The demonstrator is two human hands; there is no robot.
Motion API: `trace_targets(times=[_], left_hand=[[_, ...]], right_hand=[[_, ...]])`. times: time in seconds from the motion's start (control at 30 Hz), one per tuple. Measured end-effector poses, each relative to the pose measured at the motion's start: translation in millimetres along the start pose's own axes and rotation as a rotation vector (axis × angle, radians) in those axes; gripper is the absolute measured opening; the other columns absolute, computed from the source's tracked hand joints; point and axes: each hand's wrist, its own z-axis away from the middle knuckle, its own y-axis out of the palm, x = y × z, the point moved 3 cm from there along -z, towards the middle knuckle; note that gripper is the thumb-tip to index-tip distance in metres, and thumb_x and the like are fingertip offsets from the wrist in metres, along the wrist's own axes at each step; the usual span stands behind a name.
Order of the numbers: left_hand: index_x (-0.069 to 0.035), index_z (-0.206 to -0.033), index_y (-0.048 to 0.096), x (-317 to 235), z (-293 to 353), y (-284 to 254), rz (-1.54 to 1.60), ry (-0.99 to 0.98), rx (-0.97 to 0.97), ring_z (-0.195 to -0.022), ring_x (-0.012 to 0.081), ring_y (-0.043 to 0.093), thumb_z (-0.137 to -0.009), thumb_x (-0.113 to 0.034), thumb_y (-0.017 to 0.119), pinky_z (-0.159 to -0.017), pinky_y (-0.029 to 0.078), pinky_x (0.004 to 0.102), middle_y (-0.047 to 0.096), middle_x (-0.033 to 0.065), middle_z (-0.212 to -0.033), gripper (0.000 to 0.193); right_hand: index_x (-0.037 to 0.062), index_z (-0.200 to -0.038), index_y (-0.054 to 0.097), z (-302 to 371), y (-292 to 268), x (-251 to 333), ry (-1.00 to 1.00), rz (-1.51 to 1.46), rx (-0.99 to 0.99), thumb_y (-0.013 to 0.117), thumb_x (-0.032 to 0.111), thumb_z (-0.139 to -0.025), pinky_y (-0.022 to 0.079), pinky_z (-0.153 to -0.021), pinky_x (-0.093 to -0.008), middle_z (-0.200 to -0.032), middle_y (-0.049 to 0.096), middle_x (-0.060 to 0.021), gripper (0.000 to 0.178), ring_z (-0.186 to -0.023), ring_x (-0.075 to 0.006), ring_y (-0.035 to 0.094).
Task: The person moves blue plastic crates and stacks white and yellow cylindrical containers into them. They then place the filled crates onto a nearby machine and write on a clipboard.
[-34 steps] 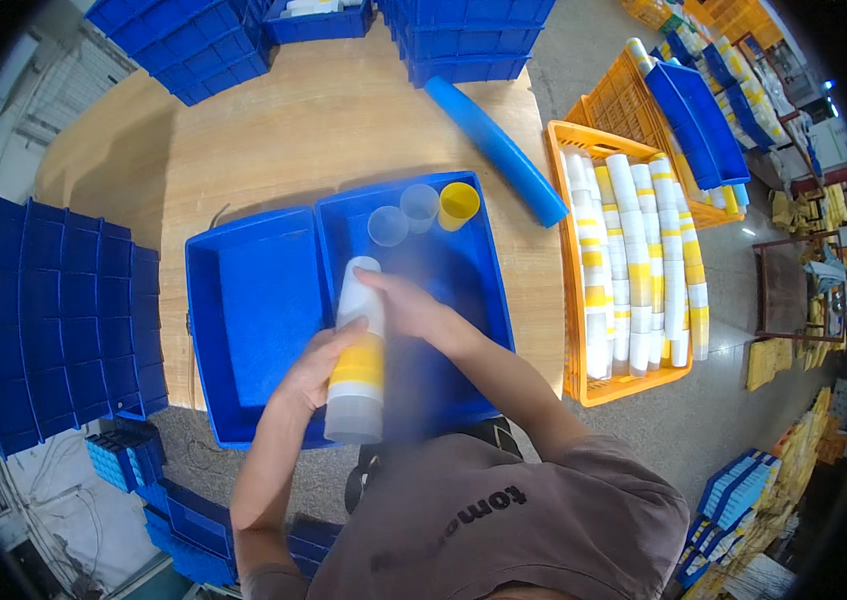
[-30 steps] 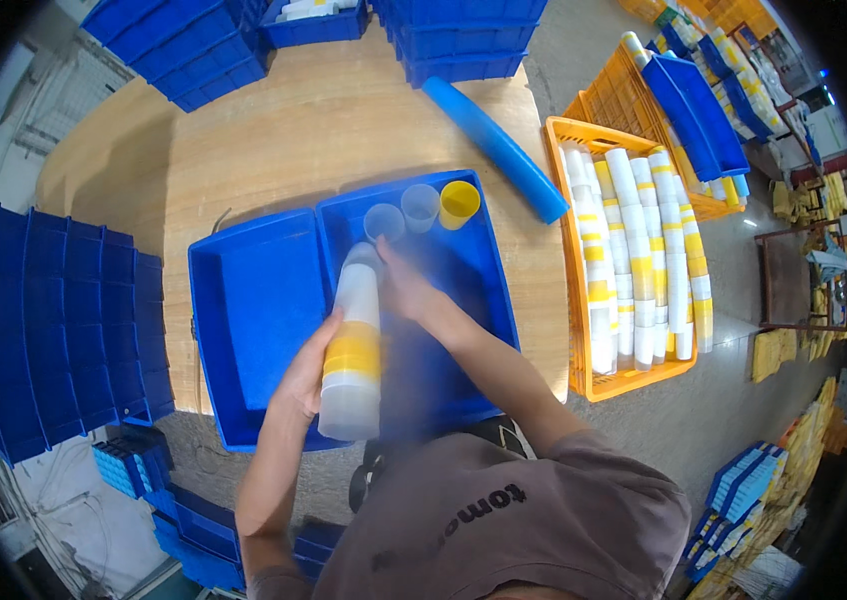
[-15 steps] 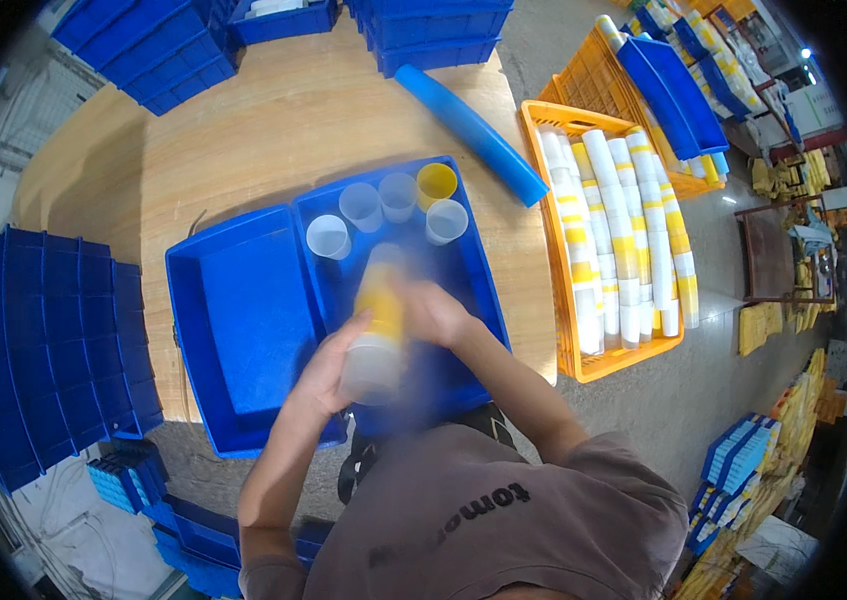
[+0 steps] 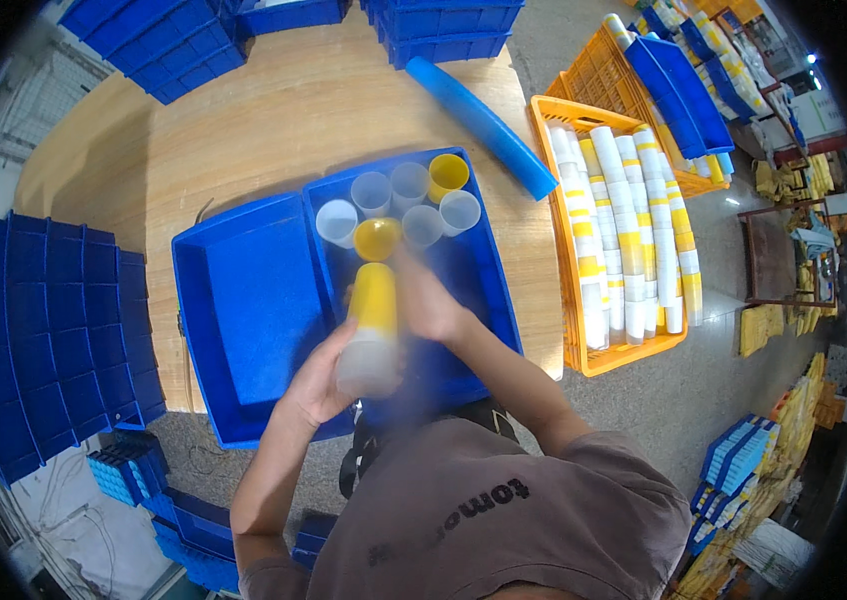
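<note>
My left hand (image 4: 321,375) grips a stack of nested plastic cups (image 4: 371,320), yellow toward the far end and frosted clear toward the near end. Just beyond that stack, my right hand (image 4: 428,298), a little blurred, has its fingers at the right side of a single yellow cup (image 4: 377,241), mouth up. Both hands are over the right blue tray (image 4: 488,265). Toward its far end stand several separate cups, mostly frosted clear, such as a clear cup (image 4: 421,228) and another yellow cup (image 4: 449,174).
An adjoining blue tray (image 4: 253,320) lies to the left. A rolled blue sheet (image 4: 483,130) rests at the table's right edge, beside an orange crate (image 4: 633,366) of stacked white and yellow cups. Blue bins (image 4: 53,330) rise at the left; more bins (image 4: 448,30) stand at the back.
One more clear cup now stands in the right tray, in front of the others. A yellow cup is now apart from the stack, at my right hand. My left hand still holds the stack.
</note>
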Motion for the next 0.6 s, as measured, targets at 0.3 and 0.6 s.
trace_targets(times=[0.3, 0.6], left_hand=[[-0.003, -0.126, 0.045, -8, 15, -24, -0.194, 0.0, -0.227, -0.084, 0.0243, 0.067, -0.092, -0.045, 0.059, -0.07, 0.058, 0.037, 0.065, 0.017, -0.098, 0.056], [0.001, -0.122, 0.046, -25, 35, -24, -0.422, -0.079, -0.188, -0.083, 0.02, 0.067, -0.092, -0.045, 0.06, -0.067, 0.06, 0.0324, 0.064, 0.0149, -0.097, 0.056]], right_hand=[[0.0032, -0.127, 0.044, -10, 25, -36, 0.22, -0.278, 0.108, 0.057, 0.036, -0.096, 0.045, -0.096, -0.0395, -0.115, 0.054, -0.0116, 0.046, -0.108, -0.0233, 0.054], [0.0032, -0.126, 0.043, 4, 50, -40, 0.262, -0.489, -0.085, 0.051, 0.035, -0.099, 0.047, -0.093, -0.0374, -0.113, 0.052, -0.0117, 0.043, -0.104, -0.0209, 0.054]])
